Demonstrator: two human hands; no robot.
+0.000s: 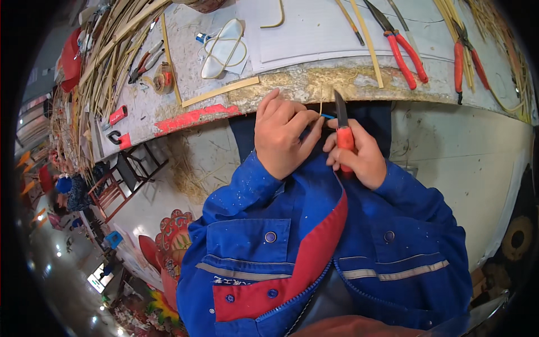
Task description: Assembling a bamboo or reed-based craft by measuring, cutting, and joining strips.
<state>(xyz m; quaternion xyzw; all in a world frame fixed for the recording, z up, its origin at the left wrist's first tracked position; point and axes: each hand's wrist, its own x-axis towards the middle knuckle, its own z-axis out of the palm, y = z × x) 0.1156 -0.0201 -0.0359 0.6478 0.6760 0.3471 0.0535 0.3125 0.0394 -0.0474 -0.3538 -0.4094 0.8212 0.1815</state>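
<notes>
My left hand [287, 132] is closed at the near edge of the worktable, its thumb and forefinger pinched together. A thin pale strip [321, 105], which looks like split bamboo, stands up from between those fingertips. My right hand [368, 160] is wrapped round the orange-red handle of a knife [346, 143]. Its dark blade points away from me, close to the right of the strip; whether the two touch I cannot tell. A small blue piece [328, 116] shows between my hands, its ends partly hidden by my fingers.
Across the worktable [303, 84] lie red-handled pliers [401, 53], a second red-handled pair [466, 56], a flat bamboo strip [222, 91], a white face mask [223, 49] and a tape measure [163, 78]. Long strips [115, 48] pile up on the left. A chair [120, 182] stands below.
</notes>
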